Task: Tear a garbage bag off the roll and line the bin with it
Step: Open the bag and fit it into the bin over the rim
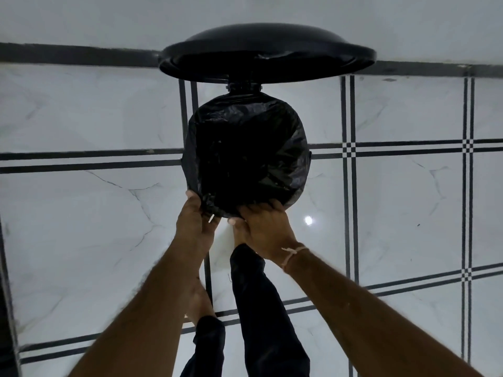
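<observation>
L hand (pixel 194 217) and R hand (pixel 265 227) both grip the black bag (pixel 245 148) at the near rim, fingers curled over its edge, R thumb underneath. Bag covers the bin (pixel 245 87); mouth faces straight up, long axis vertical. Beyond, the lid (pixel 266 50) stands open above tiled floor (pixel 408 186).

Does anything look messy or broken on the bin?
Nothing looks spilled or broken. The garbage bag only looks wrinkly, with a bunched bit at its near edge, where the left hand and the right hand hold it. The lid stands open at the back, which fits putting a bag in.
</observation>
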